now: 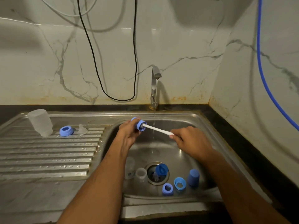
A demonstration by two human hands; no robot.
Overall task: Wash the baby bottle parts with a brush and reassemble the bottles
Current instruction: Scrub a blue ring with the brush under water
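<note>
We scrub a blue bottle ring (140, 125) with a thin white brush (157, 129) over the sink basin (200, 126).

We hold the ring in the air above the back of the basin, its opening turned toward the brush, so the bristles can reach inside and, we judge, the thin stream from the tap (155, 85) just beside it can rinse it. Our left hand (129, 133) curls round the ring; our right hand (191, 142) pinches the far end of the brush handle, fingers closed on it. Below, near the drain (156, 179), wait more blue rings and caps and two clear pieces, likely still unwashed. On the ridged drainboard (48, 152) to the left stand an upturned clear bottle (40, 122), another blue ring (66, 131) and a clear teat (82, 130), probably set apart as clean.
</note>
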